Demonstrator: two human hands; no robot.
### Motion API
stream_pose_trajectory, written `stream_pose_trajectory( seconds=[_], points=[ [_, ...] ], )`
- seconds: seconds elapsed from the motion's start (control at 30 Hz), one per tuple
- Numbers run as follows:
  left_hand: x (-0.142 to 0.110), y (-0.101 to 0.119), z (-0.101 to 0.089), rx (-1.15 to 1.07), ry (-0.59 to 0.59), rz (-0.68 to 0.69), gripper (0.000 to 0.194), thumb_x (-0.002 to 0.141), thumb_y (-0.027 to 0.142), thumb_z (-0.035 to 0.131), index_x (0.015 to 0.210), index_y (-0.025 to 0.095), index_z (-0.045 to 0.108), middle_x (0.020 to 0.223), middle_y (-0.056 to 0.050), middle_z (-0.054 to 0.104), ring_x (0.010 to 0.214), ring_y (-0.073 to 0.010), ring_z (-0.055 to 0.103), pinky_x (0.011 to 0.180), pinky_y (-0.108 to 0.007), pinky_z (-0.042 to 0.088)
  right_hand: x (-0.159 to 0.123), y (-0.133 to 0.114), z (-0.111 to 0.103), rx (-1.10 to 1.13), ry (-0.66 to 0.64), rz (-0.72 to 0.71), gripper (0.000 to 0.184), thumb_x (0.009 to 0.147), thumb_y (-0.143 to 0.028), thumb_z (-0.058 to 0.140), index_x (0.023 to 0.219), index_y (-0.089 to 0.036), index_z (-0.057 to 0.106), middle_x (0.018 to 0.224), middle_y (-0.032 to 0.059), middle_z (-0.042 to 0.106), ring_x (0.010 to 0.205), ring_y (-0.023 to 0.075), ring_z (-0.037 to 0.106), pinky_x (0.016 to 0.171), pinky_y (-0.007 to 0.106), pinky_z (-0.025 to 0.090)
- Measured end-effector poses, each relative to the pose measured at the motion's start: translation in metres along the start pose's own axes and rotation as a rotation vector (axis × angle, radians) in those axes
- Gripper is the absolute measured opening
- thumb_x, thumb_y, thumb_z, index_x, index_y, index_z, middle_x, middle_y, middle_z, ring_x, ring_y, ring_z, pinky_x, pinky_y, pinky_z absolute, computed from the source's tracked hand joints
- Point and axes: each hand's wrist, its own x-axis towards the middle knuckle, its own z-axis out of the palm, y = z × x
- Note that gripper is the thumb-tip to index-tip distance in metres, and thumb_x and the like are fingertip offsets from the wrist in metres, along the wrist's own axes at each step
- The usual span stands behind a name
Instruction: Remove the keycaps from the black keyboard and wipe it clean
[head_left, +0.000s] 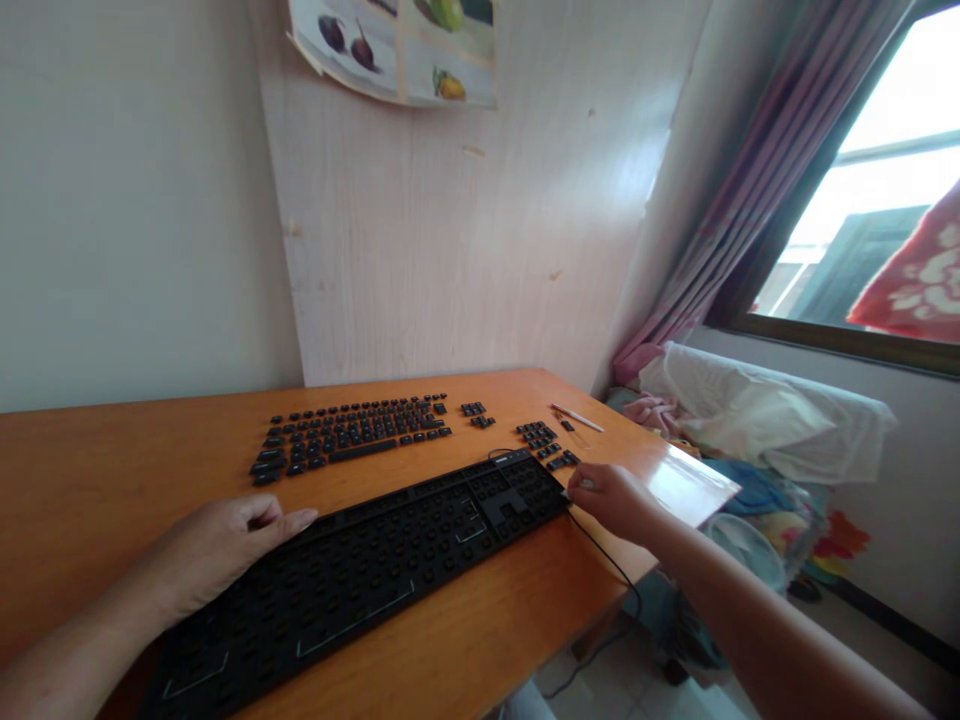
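Both apart, our left hand and right hand touch the keyboard, though the right's grip is unclear. Pushing it forward, we could scatter the caps.

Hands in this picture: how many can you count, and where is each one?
2. The left hand is at the far edge of the black keyboard base; the right hand is at its right end. Both are plainly visible.
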Motion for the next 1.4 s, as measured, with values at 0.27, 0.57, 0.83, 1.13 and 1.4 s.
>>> stream_pose_trajectory(
  seconds=[0.27,0.57,0.83,1.13,1.4],
  points=[
    [-0.004,0.006,-0.002,0.012,0.008,-0.006,0.062,0.077,0.078,0.044,0.066,0.018,0.055,0.06,0.003,0.054,0.063,-0.0172,0.051,0.057,-0.023,0.028,-0.019,-0.02,0.006,0.036,0.018,-0.066,0.015,0.083,-0.03,0.053,0.08,-0.022,0.065,0.077,0.0021,0.068,0.072,0.0174,0.06,0.065,0.026,0.038],
    [-0.001,-0.001,0.0,0.008,0.013,0.015,0.059,0.077,0.076,0.045,0.066,0.02,0.057,0.061,0.001,0.056,0.064,-0.0192,0.054,0.055,-0.025,0.031,-0.037,-0.051,0.018,0.122,0.021,-0.158,0.012,0.084,-0.026,0.052,0.082,-0.023,0.064,0.08,0.0014,0.069,0.075,0.0179,0.062,0.068,0.026,0.04],
    [0.001,-0.004,0.002,0.02,0.043,0.03,0.057,0.078,0.074,0.047,0.066,0.02,0.058,0.061,0.001,0.058,0.062,-0.0184,0.055,0.055,-0.025,0.031,-0.042,-0.051,0.024,0.18,0.018,-0.198,0.01,0.083,-0.023,0.053,0.083,-0.023,0.064,0.08,0.001,0.068,0.076,0.0177,0.062,0.069,0.026,0.04],
    [0.001,-0.005,0.004,0.027,0.06,0.024,0.059,0.078,0.076,0.046,0.066,0.019,0.058,0.062,0.001,0.058,0.062,-0.018,0.054,0.055,-0.026,0.031,-0.051,-0.074,0.031,0.198,-0.037,-0.26,0.011,0.083,-0.021,0.055,0.084,-0.024,0.066,0.085,0.001,0.068,0.077,0.017,0.062,0.073,0.027,0.042],
    [-0.001,-0.004,0.005,0.017,0.085,0.055,0.058,0.078,0.075,0.046,0.066,0.02,0.057,0.061,0.002,0.055,0.06,-0.017,0.052,0.054,-0.025,0.029,-0.047,-0.091,0.027,0.293,-0.112,-0.343,0.01,0.084,-0.021,0.057,0.082,-0.022,0.066,0.081,0.0011,0.066,0.078,0.0164,0.061,0.071,0.027,0.042]
  ],
)
